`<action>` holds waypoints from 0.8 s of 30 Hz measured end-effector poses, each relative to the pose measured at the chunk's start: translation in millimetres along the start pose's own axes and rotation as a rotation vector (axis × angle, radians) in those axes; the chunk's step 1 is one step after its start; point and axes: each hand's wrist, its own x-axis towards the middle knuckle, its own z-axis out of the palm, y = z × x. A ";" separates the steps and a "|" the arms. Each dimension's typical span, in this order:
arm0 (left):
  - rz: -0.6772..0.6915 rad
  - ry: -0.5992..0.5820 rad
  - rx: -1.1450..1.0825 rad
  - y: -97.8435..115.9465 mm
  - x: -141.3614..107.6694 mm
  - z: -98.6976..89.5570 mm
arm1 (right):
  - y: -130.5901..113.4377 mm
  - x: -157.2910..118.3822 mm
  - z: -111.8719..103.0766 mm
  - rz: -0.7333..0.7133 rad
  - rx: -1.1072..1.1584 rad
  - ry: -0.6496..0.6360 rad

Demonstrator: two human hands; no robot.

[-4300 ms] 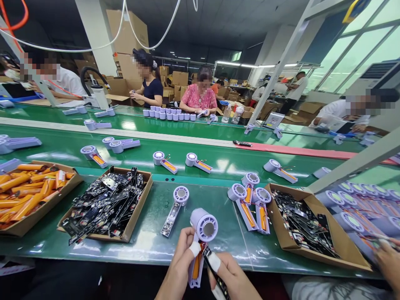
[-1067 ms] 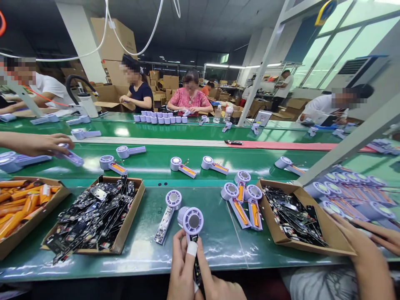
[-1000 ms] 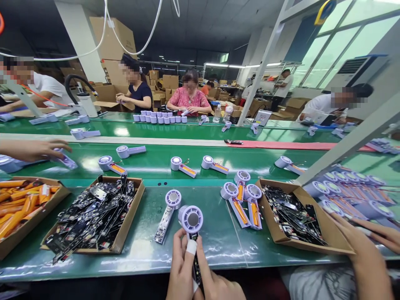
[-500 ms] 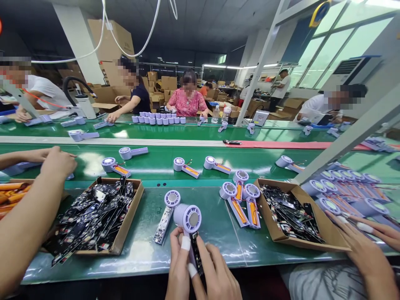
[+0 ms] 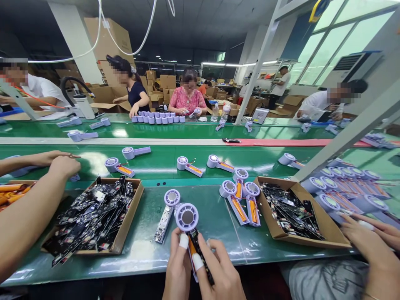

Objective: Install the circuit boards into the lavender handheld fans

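A purple fan unit [image 5: 186, 217] with a round grey centre is held upright between my hands, near the bench's front edge. My left hand [image 5: 178, 266] grips its handle from the left, a white cover on one fingertip. From the right, my right hand [image 5: 218, 271] pinches a black circuit board [image 5: 203, 258] against the handle; an orange battery shows between board and handle. Just behind on the left lies another purple fan [image 5: 172, 198] with a pale board [image 5: 163, 225] along its handle. Several fans with orange batteries [image 5: 239, 208] lie to the right.
Cardboard trays of black boards stand left [image 5: 128, 221] and right [image 5: 328, 237]. Other people's hands reach in at left [image 5: 64, 166] and right [image 5: 359, 233]. Fans lie on the green belt [image 5: 162, 166]; a slanted metal post [image 5: 346, 133] stands at right.
The held fan has turned its round face more towards me, and more orange shows in its handle. Fans on the near belt have shifted slightly right. A person across the belt has reached towards the purple parts.
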 end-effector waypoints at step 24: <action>0.163 0.191 0.174 -5.0 -4.9 12.8 | -5.8 2.2 -1.6 -0.064 -0.217 -0.148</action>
